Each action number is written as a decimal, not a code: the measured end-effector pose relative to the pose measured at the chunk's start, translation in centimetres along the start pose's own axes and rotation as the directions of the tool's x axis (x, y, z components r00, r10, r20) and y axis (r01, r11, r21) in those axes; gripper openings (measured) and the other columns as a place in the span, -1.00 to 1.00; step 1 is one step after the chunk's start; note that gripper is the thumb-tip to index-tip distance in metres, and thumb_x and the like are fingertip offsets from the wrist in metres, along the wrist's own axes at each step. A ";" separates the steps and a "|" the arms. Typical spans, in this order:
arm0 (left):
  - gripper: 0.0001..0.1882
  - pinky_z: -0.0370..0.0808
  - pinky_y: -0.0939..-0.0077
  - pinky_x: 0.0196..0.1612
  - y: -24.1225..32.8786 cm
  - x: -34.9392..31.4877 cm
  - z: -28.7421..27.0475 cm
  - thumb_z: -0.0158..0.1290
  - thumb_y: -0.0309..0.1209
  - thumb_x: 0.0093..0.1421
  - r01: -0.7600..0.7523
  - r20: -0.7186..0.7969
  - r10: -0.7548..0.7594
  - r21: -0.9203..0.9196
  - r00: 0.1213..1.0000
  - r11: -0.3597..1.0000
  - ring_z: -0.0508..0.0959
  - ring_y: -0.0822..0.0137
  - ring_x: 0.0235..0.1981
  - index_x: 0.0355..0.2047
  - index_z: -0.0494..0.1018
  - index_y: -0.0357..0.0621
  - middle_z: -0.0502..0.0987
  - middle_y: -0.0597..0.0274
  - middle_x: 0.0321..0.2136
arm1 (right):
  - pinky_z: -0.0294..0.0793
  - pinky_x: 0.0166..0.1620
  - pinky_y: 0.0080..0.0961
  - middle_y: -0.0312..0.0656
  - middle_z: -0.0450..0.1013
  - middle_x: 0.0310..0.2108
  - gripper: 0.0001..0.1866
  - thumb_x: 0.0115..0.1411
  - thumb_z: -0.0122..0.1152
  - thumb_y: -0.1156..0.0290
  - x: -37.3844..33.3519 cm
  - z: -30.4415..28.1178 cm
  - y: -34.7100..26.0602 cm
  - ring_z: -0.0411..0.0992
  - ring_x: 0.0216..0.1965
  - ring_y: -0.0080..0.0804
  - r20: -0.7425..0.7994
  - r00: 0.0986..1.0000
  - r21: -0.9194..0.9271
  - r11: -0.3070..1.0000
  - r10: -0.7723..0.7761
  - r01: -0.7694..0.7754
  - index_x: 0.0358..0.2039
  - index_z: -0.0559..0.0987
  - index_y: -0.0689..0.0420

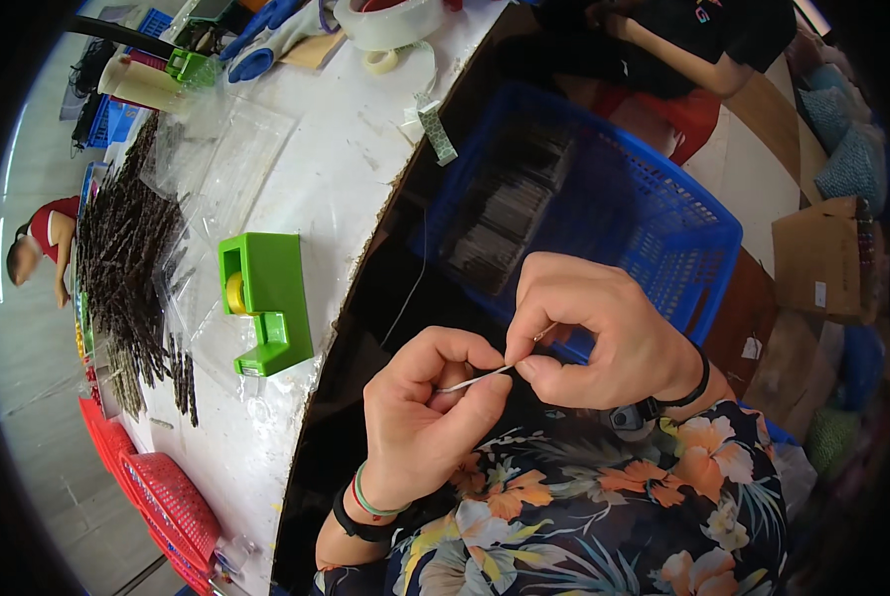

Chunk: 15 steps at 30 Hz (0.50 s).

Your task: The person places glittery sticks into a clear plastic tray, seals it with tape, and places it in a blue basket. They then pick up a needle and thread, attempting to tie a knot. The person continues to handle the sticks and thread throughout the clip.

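Between my two hands, in front of my chest, runs a thin pale cord (477,379). My left hand (420,412) pinches it between thumb and forefinger, the other fingers curled in. Close against it, my right hand (599,333) grips the cord's other end with thumb and fingertips; a short thin end (546,332) sticks out above those fingers. The cord is too fine to tell its material. On the table left of my hands stands a green tape dispenser (284,278) with a yellow roll. A heap of dark braided cords (127,248) lies beyond it.
A blue plastic basket (708,209) holding bundles of dark strips is beyond my right hand. Clear plastic bags (231,159) and a large tape roll (390,25) lie on the white table (351,139). Red baskets (172,502) and a cardboard box (813,258) flank me. Two other people are nearby.
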State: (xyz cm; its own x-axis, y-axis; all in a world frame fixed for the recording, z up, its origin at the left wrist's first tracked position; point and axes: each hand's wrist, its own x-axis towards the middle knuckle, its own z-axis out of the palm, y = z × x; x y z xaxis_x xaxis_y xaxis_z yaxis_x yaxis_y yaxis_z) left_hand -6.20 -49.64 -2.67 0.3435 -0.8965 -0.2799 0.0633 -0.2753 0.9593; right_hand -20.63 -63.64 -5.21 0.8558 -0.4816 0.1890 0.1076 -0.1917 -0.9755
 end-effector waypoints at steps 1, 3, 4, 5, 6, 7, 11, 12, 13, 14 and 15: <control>-0.90 0.06 0.81 -0.56 -0.1 0.1 0.0 0.17 -0.58 0.16 -0.006 0.001 0.006 0.029 1.000 1.000 0.16 0.77 -0.62 -0.30 0.51 -0.28 0.32 0.59 -0.65 | 0.29 -0.47 -0.65 -0.30 0.38 -0.48 -0.85 -0.11 0.25 0.65 0.0 0.0 -0.2 0.33 -0.50 -0.56 -0.016 1.000 -0.027 0.999 -0.018 0.018 -0.49 0.55 0.15; -0.89 0.04 0.80 -0.57 -0.1 0.1 0.4 0.19 -0.59 0.15 -0.015 -0.044 0.017 0.040 0.999 0.999 0.15 0.77 -0.62 -0.29 0.53 -0.29 0.31 0.59 -0.66 | 0.29 -0.47 -0.64 -0.29 0.38 -0.49 -0.85 -0.12 0.25 0.65 0.0 0.1 -0.3 0.32 -0.50 -0.55 -0.043 0.998 -0.069 0.997 -0.034 0.031 -0.49 0.55 0.14; -0.88 0.03 0.79 -0.58 -0.1 0.2 0.6 0.20 -0.60 0.14 -0.021 -0.068 0.024 0.047 0.997 0.999 0.15 0.77 -0.63 -0.29 0.54 -0.29 0.31 0.60 -0.66 | 0.29 -0.47 -0.64 -0.29 0.38 -0.48 -0.85 -0.12 0.25 0.65 0.0 0.0 -0.2 0.32 -0.50 -0.55 -0.053 0.998 -0.084 0.996 -0.035 0.030 -0.49 0.55 0.14; -0.89 0.02 0.78 -0.58 -0.3 0.2 0.6 0.20 -0.60 0.14 -0.039 -0.064 0.043 0.055 0.997 0.998 0.14 0.77 -0.63 -0.30 0.55 -0.29 0.31 0.60 -0.66 | 0.29 -0.47 -0.64 -0.29 0.37 -0.48 -0.85 -0.12 0.25 0.65 0.0 0.0 -0.1 0.32 -0.50 -0.55 -0.063 0.997 -0.099 0.995 -0.035 0.028 -0.48 0.54 0.14; -0.90 0.01 0.78 -0.58 -0.6 0.3 0.4 0.20 -0.61 0.14 -0.057 -0.060 0.061 0.064 0.996 0.996 0.14 0.77 -0.63 -0.31 0.55 -0.29 0.31 0.60 -0.66 | 0.28 -0.46 -0.64 -0.29 0.37 -0.48 -0.85 -0.12 0.25 0.64 0.0 -0.1 -0.1 0.31 -0.50 -0.55 -0.061 0.998 -0.079 0.997 -0.018 0.014 -0.48 0.54 0.14; -0.90 0.00 0.77 -0.59 -0.8 0.2 0.3 0.20 -0.61 0.14 -0.080 -0.058 0.084 0.070 0.995 0.994 0.14 0.77 -0.63 -0.32 0.55 -0.29 0.32 0.60 -0.65 | 0.28 -0.46 -0.65 -0.29 0.36 -0.47 -0.85 -0.12 0.25 0.64 0.0 0.0 -0.1 0.31 -0.50 -0.56 -0.056 0.998 -0.063 0.998 -0.005 0.001 -0.48 0.54 0.14; -0.92 -0.01 0.77 -0.59 -0.6 0.1 0.2 0.21 -0.61 0.14 -0.071 -0.101 0.074 0.039 0.992 0.997 0.13 0.77 -0.63 -0.34 0.55 -0.29 0.29 0.60 -0.66 | 0.25 -0.44 -0.65 -0.30 0.33 -0.47 -0.86 -0.12 0.23 0.62 0.2 0.1 -0.2 0.28 -0.51 -0.58 -0.055 0.998 0.003 0.999 0.033 -0.033 -0.49 0.54 0.14; -0.92 -0.01 0.77 -0.59 -0.7 0.2 0.1 0.21 -0.61 0.14 -0.075 -0.095 0.079 0.040 0.992 0.996 0.12 0.77 -0.63 -0.34 0.55 -0.29 0.29 0.61 -0.66 | 0.24 -0.45 -0.65 -0.30 0.32 -0.47 -0.86 -0.12 0.23 0.62 0.3 0.2 -0.1 0.27 -0.51 -0.59 -0.043 0.998 0.006 0.999 0.035 -0.035 -0.49 0.53 0.14; -0.92 -0.01 0.77 -0.59 -0.7 0.2 0.0 0.20 -0.61 0.14 -0.079 -0.091 0.082 0.041 0.992 0.996 0.12 0.77 -0.63 -0.34 0.55 -0.29 0.29 0.61 -0.67 | 0.23 -0.45 -0.65 -0.30 0.31 -0.47 -0.87 -0.12 0.23 0.62 0.4 0.4 0.0 0.27 -0.50 -0.59 -0.030 0.999 0.009 0.999 0.038 -0.038 -0.49 0.52 0.14; -0.92 -0.01 0.77 -0.59 -0.7 0.2 -0.1 0.21 -0.61 0.13 -0.075 -0.091 0.079 0.047 0.993 0.996 0.12 0.77 -0.63 -0.34 0.55 -0.29 0.28 0.61 -0.67 | 0.22 -0.45 -0.64 -0.31 0.30 -0.47 -0.87 -0.11 0.22 0.61 0.5 0.6 0.1 0.26 -0.50 -0.59 -0.017 0.999 0.012 0.999 0.040 -0.040 -0.50 0.52 0.14; -0.91 -0.01 0.77 -0.59 -0.7 0.2 -0.1 0.21 -0.61 0.13 -0.071 -0.091 0.075 0.053 0.993 0.996 0.12 0.77 -0.63 -0.34 0.55 -0.29 0.28 0.61 -0.67 | 0.21 -0.45 -0.64 -0.31 0.30 -0.47 -0.88 -0.11 0.22 0.61 0.6 0.6 0.1 0.25 -0.51 -0.60 -0.018 0.999 0.007 0.999 0.032 -0.032 -0.50 0.51 0.14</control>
State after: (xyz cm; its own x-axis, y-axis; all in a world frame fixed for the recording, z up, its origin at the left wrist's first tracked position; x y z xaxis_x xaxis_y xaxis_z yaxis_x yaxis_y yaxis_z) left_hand -6.02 -49.62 -3.38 0.4314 -0.8792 -0.2024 -0.0106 -0.2293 0.9733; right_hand -19.81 -63.38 -5.32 0.8494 -0.5031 0.1596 0.0836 -0.1703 -0.9818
